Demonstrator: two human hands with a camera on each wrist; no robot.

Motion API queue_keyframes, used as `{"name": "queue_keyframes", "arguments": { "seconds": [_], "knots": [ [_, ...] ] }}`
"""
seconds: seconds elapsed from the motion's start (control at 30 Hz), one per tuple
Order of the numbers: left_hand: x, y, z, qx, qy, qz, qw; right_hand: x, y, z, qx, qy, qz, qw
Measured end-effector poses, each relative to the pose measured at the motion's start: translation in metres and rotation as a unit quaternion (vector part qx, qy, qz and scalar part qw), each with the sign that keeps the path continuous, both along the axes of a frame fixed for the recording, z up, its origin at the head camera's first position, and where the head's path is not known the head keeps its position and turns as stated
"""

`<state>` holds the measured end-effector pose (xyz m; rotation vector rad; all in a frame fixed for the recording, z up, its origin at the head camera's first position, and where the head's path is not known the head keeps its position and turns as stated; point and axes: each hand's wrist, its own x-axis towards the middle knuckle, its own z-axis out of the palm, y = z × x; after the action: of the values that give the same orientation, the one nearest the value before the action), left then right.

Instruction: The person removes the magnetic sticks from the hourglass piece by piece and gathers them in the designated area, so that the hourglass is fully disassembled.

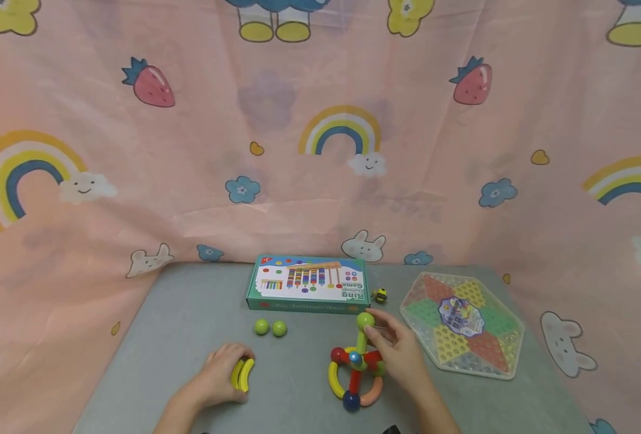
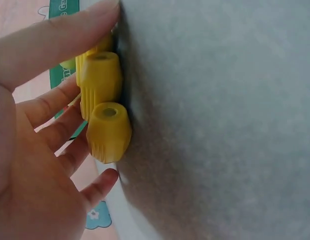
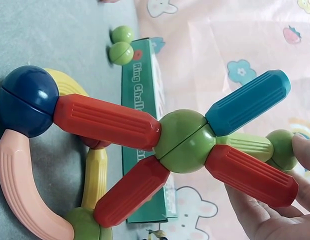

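My left hand (image 1: pixel 217 377) curves around several yellow curved magnetic sticks (image 1: pixel 246 375) on the table. In the left wrist view the sticks (image 2: pixel 109 135) lie side by side, with the thumb across one side and the fingers along the other. My right hand (image 1: pixel 403 355) pinches the green ball (image 1: pixel 365 320) topping a magnetic ball-and-stick build. Red sticks (image 3: pixel 107 120), a teal stick (image 3: pixel 250 102) and a light green stick (image 3: pixel 247 146) radiate from its central green ball (image 3: pixel 187 140). Its curved base includes a dark blue ball (image 1: pixel 351 401) and a pink curved stick (image 3: pixel 25 187).
Two loose green balls (image 1: pixel 270 328) sit between the hands, farther back. Behind them lies a Ring Challenge Game box (image 1: pixel 309 307), with a small yellow-and-black toy (image 1: pixel 380 295) beside it. A hexagonal checkers board (image 1: pixel 429 337) is at the right. A printed pink cloth (image 1: pixel 299 223) hangs behind the table.
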<state>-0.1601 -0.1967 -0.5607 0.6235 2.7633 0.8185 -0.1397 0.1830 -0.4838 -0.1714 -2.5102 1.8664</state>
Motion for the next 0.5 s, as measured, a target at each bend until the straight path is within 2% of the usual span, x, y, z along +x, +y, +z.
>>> {"name": "queue_keyframes", "arguments": {
  "seconds": [0.17, 0.3, 0.4, 0.5],
  "knots": [
    [0.003, 0.003, 0.003, -0.001, -0.009, 0.005, 0.9999, 0.001, 0.001, 0.001, 0.005, -0.005, -0.001, 1.0],
    [0.005, 0.014, 0.004, 0.005, 0.015, 0.002, 0.9999, 0.001, 0.0, 0.001, 0.009, -0.004, -0.002, 1.0],
    [0.006, 0.033, 0.003, 0.017, 0.031, -0.024, 0.9991, 0.002, 0.0, 0.001, 0.006, -0.001, 0.0, 1.0],
    [0.009, 0.06, 0.003, 0.027, 0.011, -0.06, 0.9978, 0.002, 0.0, 0.001, 0.001, 0.003, 0.002, 1.0]
  ]
}}
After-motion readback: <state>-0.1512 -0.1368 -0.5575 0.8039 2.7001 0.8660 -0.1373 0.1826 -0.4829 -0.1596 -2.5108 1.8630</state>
